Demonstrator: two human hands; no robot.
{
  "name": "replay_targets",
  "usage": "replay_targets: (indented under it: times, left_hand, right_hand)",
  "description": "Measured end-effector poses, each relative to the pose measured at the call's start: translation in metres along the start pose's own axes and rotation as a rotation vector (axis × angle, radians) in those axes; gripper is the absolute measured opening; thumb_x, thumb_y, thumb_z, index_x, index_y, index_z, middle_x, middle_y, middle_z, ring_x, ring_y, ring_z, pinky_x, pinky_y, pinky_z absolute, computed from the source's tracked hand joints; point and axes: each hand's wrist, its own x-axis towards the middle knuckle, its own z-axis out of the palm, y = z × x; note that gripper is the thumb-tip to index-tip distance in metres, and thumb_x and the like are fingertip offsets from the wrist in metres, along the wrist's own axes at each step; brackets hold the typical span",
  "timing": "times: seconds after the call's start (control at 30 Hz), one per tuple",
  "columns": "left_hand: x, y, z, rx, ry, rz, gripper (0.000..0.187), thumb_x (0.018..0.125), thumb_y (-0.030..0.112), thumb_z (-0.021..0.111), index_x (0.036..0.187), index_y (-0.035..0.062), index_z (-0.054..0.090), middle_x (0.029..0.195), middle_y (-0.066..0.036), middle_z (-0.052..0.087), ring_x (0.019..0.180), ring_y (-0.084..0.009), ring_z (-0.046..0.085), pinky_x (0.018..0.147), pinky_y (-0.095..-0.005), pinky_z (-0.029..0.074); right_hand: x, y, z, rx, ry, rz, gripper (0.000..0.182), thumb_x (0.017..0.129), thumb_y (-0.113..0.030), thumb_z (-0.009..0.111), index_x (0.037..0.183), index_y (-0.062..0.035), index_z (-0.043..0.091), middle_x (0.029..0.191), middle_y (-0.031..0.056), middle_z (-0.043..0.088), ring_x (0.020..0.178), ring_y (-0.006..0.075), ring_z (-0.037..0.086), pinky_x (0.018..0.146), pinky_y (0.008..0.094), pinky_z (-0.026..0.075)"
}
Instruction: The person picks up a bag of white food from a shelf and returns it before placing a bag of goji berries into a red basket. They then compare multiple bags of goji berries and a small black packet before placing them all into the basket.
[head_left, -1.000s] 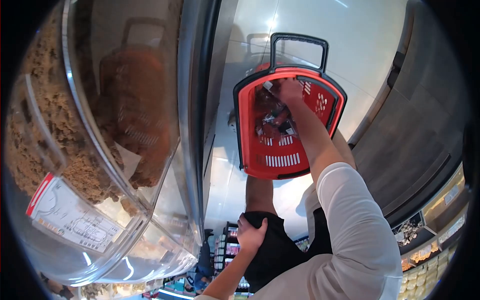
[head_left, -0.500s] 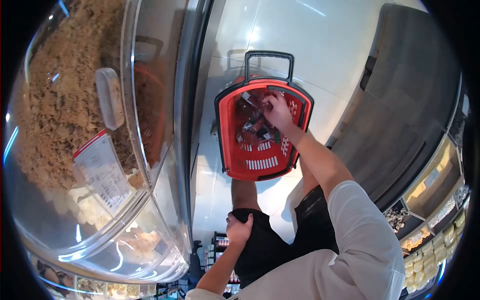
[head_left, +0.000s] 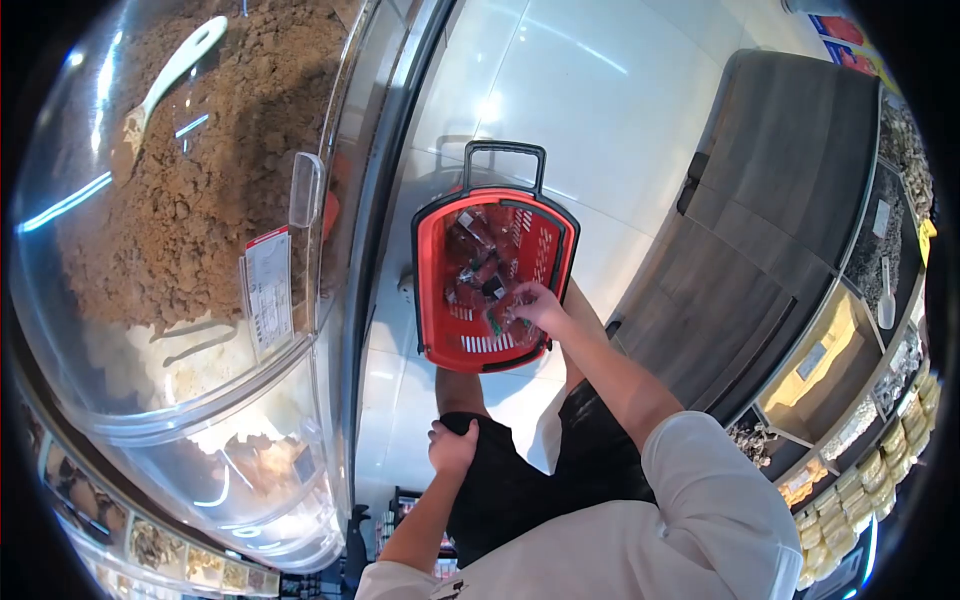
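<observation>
A red shopping basket (head_left: 428,300) with a black rim and raised black handle stands on the pale floor. Several clear plastic packs (head_left: 478,262) with dark red contents and labels lie inside it. Over the basket's lower right part, my right hand (head_left: 541,309) has its fingers closed on a clear plastic pack (head_left: 508,323) with a bit of green. My left hand (head_left: 453,447) rests on my knee, over the hem of the black shorts, its fingers wrapped round the cloth.
At the left, a clear display case (head_left: 352,150) holds brown crumbly food, a white scoop (head_left: 180,65) and a price card (head_left: 268,295). A dark wood-look counter (head_left: 740,220) stands at the right, with food bins (head_left: 815,365) along its far side.
My right hand has moved from the basket's upper part towards its lower right and now holds a pack. The view has shifted, showing more of the right counter and a scoop at the left.
</observation>
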Motion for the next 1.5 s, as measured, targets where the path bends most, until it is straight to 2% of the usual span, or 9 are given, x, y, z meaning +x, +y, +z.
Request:
replay_targets:
  times: [0.37,0.47,0.6,0.63,0.93,1.17,1.23,1.4,1.5]
  left_hand:
    - [-0.008,0.012,-0.020,-0.020,0.066,0.004,0.089,0.078,0.062,0.071,0.129,-0.0077,0.047,0.121,-0.030,0.059,0.113,-0.0440,0.062,0.097,-0.0467,0.052]
    - [-0.014,0.015,-0.043,-0.271,0.243,0.469,0.073,0.087,0.042,0.073,0.140,0.0000,0.047,0.134,-0.026,0.056,0.125,-0.0393,0.055,0.107,-0.0443,0.046]
    - [-0.123,0.054,-0.162,-1.499,-0.649,0.330,0.060,0.105,0.046,0.045,0.150,0.0071,0.038,0.146,-0.016,0.051,0.132,-0.0317,0.052,0.110,-0.0455,0.042]
    - [-0.152,0.053,-0.183,-1.553,-0.734,0.409,0.065,0.104,0.059,0.037,0.147,0.0100,0.042,0.145,-0.011,0.053,0.132,-0.0307,0.053,0.112,-0.0494,0.041]
    - [-0.364,0.053,-0.261,-1.528,-1.122,1.173,0.094,0.089,0.070,0.057,0.155,0.0081,0.033,0.150,-0.016,0.047,0.133,-0.0372,0.052,0.110,-0.0602,0.042]
    - [-0.417,0.036,-0.258,-1.655,-0.975,1.241,0.072,0.097,0.047,0.060,0.152,0.0050,0.037,0.147,-0.018,0.052,0.133,-0.0378,0.052,0.114,-0.0530,0.039]
    - [-0.449,0.028,-0.269,-1.646,-0.928,1.289,0.072,0.098,0.045,0.059,0.152,0.0034,0.036,0.147,-0.017,0.051,0.131,-0.0384,0.054,0.112,-0.0536,0.042]
    - [-0.497,0.002,-0.274,-1.826,-0.836,1.457,0.068,0.098,0.039,0.059,0.153,0.0087,0.033,0.145,-0.016,0.051,0.128,-0.0374,0.057,0.109,-0.0545,0.045]
    - [-0.478,-0.029,-0.263,-1.858,-0.800,1.539,0.066,0.098,0.036,0.059,0.154,0.0117,0.032,0.148,-0.015,0.049,0.129,-0.0366,0.056,0.108,-0.0556,0.046]
  right_hand:
    - [-0.118,-0.070,-0.003,0.184,-0.301,0.192,0.046,0.078,-0.005,0.077,0.120,-0.0029,0.059,0.108,0.0087,0.066,0.096,0.0189,0.065,0.081,0.0348,0.056]
    - [-0.168,-0.128,-0.008,0.350,-0.486,0.167,0.038,0.085,0.000,0.071,0.121,-0.0041,0.059,0.119,0.0083,0.064,0.107,0.0204,0.064,0.091,0.0362,0.055]
    - [-0.261,-0.215,-0.023,0.450,-0.679,0.053,0.041,0.085,-0.003,0.074,0.123,-0.0046,0.059,0.117,0.0082,0.062,0.111,0.0185,0.062,0.096,0.0345,0.051]
    - [-0.283,-0.237,-0.025,0.451,-0.708,0.022,0.041,0.086,-0.002,0.073,0.124,-0.0045,0.059,0.118,0.0079,0.061,0.112,0.0186,0.061,0.097,0.0346,0.051]
    - [-0.452,-0.379,-0.048,0.135,-0.891,-0.359,0.046,0.087,-0.001,0.072,0.130,-0.0050,0.057,0.123,0.0059,0.060,0.120,0.0201,0.058,0.103,0.0378,0.048]
    - [-0.550,-0.451,-0.067,-0.135,-0.935,-0.649,0.047,0.087,-0.005,0.071,0.132,-0.0039,0.057,0.142,0.0116,0.055,0.132,0.0215,0.050,0.111,0.0373,0.040]
    - [-0.565,-0.461,-0.065,-0.281,-0.931,-0.904,0.041,0.086,-0.005,0.072,0.124,-0.0051,0.056,0.148,0.0153,0.050,0.136,0.0240,0.048,0.113,0.0388,0.037]
    - [-0.585,-0.468,-0.028,-0.227,-1.010,-0.812,0.040,0.083,-0.001,0.073,0.116,-0.0068,0.051,0.148,0.0187,0.049,0.135,0.0258,0.048,0.115,0.0410,0.035]
    - [-0.587,-0.465,0.011,-0.416,-0.995,-1.011,0.039,0.081,-0.003,0.076,0.114,-0.0067,0.057,0.146,0.0152,0.051,0.134,0.0260,0.048,0.113,0.0409,0.036]
